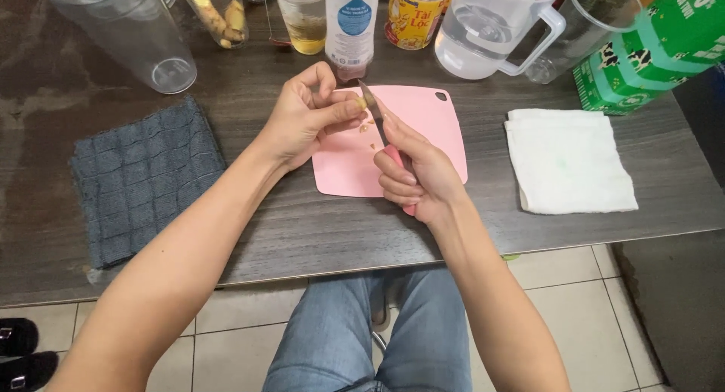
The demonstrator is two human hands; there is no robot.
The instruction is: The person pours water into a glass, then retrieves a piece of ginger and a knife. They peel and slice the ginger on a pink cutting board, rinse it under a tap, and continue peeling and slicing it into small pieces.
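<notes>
Dark wood-grain worktop [302, 233] carries a pink cutting board [423, 128]. Above it my left hand [306, 120] pinches a small yellowish ginger piece [361, 103], while my right hand [419, 177] grips a pink-handled paring knife [380, 128], blade touching it.

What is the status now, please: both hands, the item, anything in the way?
Left hand pinches small yellowish piece. Right hand holds pink-handled knife, blade on it. Peelings on pink cutting board. Nothing in the way.
</notes>
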